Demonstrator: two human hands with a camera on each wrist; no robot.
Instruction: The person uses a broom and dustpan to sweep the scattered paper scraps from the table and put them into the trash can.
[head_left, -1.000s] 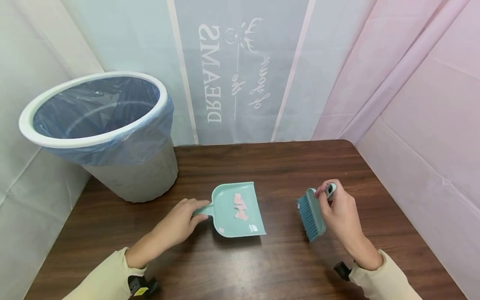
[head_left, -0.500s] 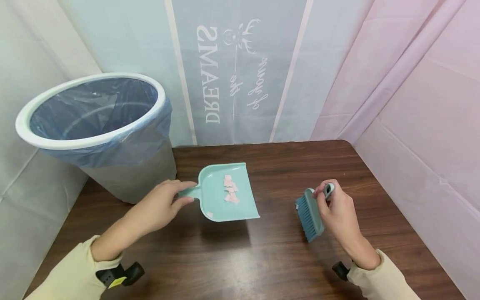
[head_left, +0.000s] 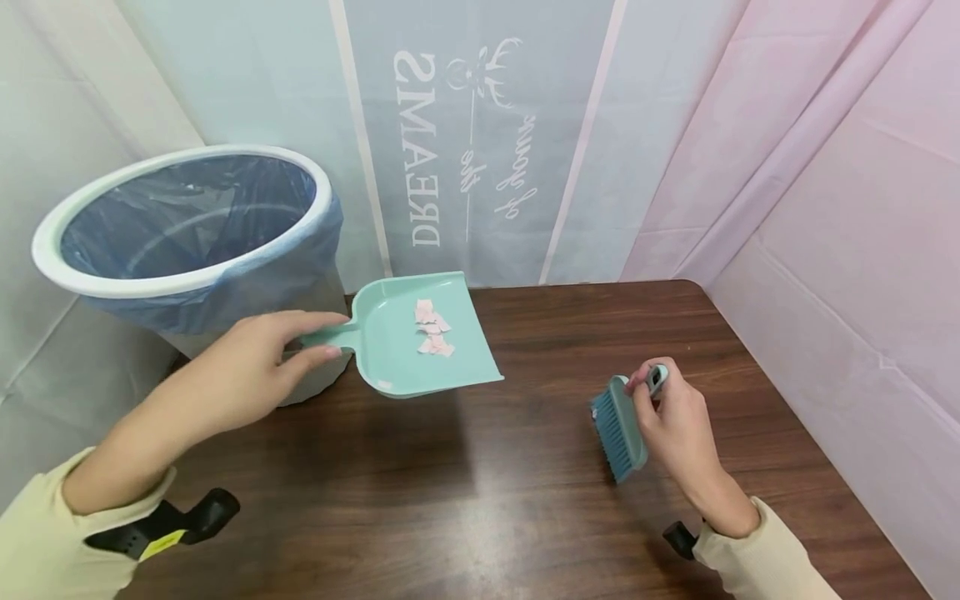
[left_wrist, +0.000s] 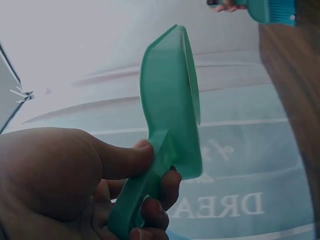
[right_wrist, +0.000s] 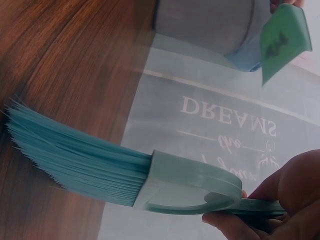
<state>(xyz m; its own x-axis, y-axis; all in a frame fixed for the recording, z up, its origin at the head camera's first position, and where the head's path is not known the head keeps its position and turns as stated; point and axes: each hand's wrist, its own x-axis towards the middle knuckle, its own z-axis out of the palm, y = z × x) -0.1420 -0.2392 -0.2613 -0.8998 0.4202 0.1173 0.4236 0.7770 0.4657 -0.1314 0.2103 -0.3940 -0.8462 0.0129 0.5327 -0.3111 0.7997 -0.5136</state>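
Observation:
My left hand (head_left: 255, 367) grips the handle of a mint-green dustpan (head_left: 390, 342), thumb on one side and fingers curled round the other in the left wrist view. The dustpan is raised above the table, in front of the bin. Several torn bits of pale pink paper (head_left: 435, 344) lie in its pan, with one small scrap near the back corner. On the right, my right hand (head_left: 681, 425) pinches the handle of a small hand brush (head_left: 621, 429). Its blue-green bristles (right_wrist: 75, 155) reach down to the wooden table in the right wrist view.
A grey waste bin (head_left: 258, 304) with a white rim and blue bag liner stands at the back left of the dark wooden table (head_left: 540, 517). A printed cloth (head_left: 480, 150) hangs behind, and pale cloth walls flank both sides.
My left hand has lifted the dustpan off the table and carried it up and left, closer to the bin, with the paper still in it. My right hand and the brush have hardly moved.

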